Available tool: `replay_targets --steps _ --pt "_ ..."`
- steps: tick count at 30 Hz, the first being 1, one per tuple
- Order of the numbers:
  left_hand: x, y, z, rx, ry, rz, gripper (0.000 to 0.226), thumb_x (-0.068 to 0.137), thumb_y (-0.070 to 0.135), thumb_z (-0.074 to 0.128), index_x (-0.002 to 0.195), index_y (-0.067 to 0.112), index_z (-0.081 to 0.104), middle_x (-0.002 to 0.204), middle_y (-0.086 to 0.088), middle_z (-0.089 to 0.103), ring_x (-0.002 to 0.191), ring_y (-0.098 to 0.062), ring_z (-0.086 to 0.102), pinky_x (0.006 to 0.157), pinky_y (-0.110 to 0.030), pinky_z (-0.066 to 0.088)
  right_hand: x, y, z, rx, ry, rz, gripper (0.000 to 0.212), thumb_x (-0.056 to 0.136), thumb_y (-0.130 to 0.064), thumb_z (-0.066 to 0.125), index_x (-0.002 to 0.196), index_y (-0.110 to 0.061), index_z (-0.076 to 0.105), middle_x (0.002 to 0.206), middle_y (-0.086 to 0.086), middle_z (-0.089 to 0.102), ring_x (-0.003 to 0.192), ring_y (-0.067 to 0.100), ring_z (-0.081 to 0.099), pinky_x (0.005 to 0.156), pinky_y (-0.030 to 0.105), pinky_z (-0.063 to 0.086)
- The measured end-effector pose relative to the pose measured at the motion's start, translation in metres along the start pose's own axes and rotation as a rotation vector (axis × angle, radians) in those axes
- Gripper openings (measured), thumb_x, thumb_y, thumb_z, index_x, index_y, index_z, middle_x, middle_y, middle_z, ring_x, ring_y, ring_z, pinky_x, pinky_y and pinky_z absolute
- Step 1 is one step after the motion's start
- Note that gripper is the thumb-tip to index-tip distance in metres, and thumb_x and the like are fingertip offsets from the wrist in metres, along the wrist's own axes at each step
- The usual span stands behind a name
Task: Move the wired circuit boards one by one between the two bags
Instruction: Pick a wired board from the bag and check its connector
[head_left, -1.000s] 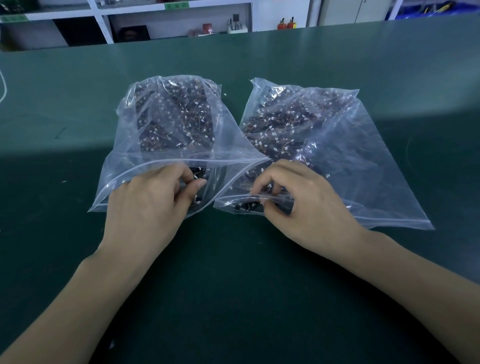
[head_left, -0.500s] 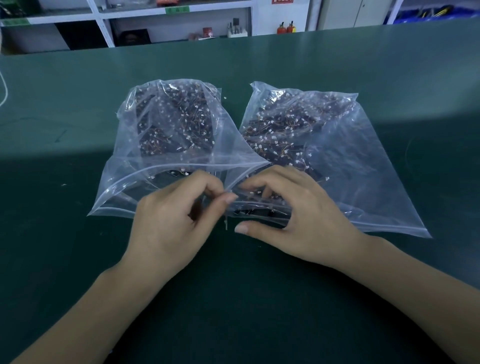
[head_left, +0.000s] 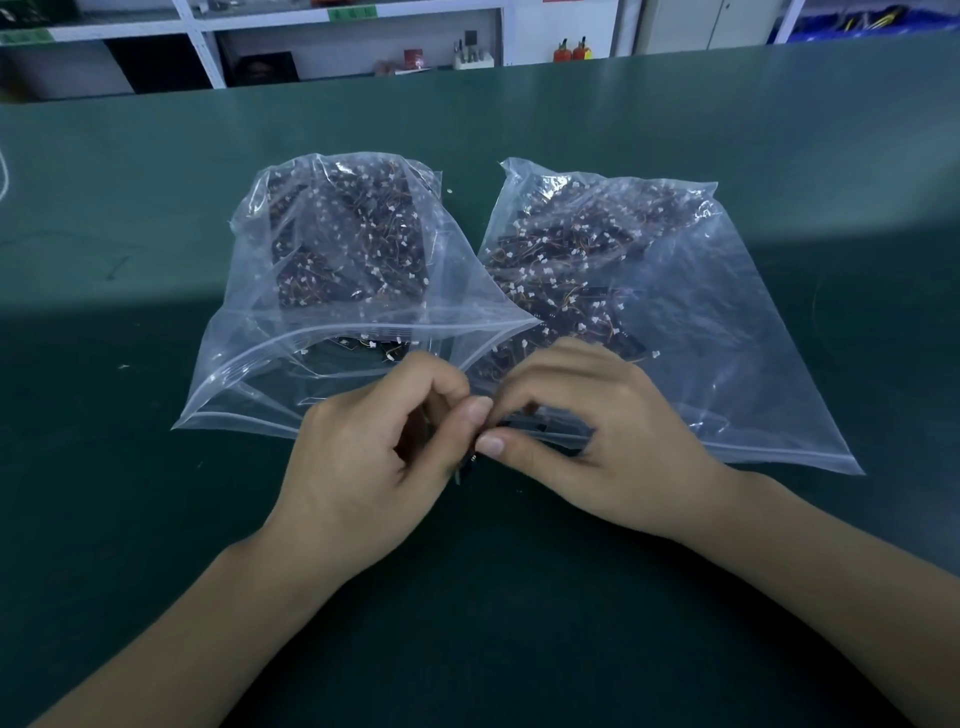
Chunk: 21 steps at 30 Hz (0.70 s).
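Two clear zip bags lie side by side on the green table, each holding several dark circuit boards with thin wires and white connectors. The left bag (head_left: 244, 384) has its mouth open toward me. The right bag (head_left: 753, 364) slightly overlaps it in the middle. My left hand (head_left: 374, 467) and my right hand (head_left: 602, 447) meet in front of the two bag mouths. Their fingertips pinch one small dark circuit board (head_left: 466, 469), mostly hidden by the thumbs. My right fingers lie over the right bag's mouth.
The green table (head_left: 156, 545) stretches wide on all sides of the bags. White shelving (head_left: 208, 57) with small items stands beyond the table's far edge. A white cord (head_left: 4, 176) shows at the left edge.
My left hand has left the left bag's mouth and moved right to meet my right hand. My right hand has drawn a board out of the right bag's mouth.
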<state>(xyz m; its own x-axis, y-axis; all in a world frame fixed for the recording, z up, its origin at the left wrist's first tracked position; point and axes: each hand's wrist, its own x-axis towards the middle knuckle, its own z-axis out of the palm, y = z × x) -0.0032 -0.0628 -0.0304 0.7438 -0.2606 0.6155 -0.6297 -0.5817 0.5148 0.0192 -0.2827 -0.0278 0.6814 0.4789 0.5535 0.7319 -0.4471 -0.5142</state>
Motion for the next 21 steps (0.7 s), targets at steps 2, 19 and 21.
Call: replay_targets --steps 2,19,21 --pt "0.0003 0.0014 -0.0012 -0.03 0.033 -0.007 0.013 0.107 0.037 0.061 0.098 0.03 0.057 0.077 0.014 0.062 0.063 -0.003 0.06 0.06 -0.012 0.042 -0.0005 0.0004 -0.0006 0.015 -0.039 -0.025 0.028 0.1 -0.041 0.067 0.097 -0.016 0.079 0.097 -0.007 0.073 0.09 0.016 0.066 0.087 0.041 0.049" --pt "0.0011 0.0096 -0.0069 -0.181 0.112 -0.013 0.026 0.114 0.045 0.047 0.109 0.027 0.066 0.086 0.015 0.068 0.07 -0.013 0.066 0.06 -0.026 0.049 -0.0005 0.0038 0.0012 0.049 0.159 0.003 0.005 0.093 -0.018 0.082 0.091 -0.014 0.08 0.085 -0.009 0.073 0.079 0.013 0.065 0.077 0.034 0.052" --pt "0.0016 0.01 -0.0045 -0.145 0.134 0.001 0.009 0.108 0.035 0.062 0.104 0.028 0.066 0.09 0.016 0.068 0.072 -0.013 0.066 0.061 -0.025 0.05 0.0003 0.0027 0.0004 0.05 0.188 -0.011 0.005 0.094 -0.017 0.081 0.091 -0.012 0.081 0.086 -0.009 0.075 0.08 0.012 0.066 0.078 0.034 0.052"
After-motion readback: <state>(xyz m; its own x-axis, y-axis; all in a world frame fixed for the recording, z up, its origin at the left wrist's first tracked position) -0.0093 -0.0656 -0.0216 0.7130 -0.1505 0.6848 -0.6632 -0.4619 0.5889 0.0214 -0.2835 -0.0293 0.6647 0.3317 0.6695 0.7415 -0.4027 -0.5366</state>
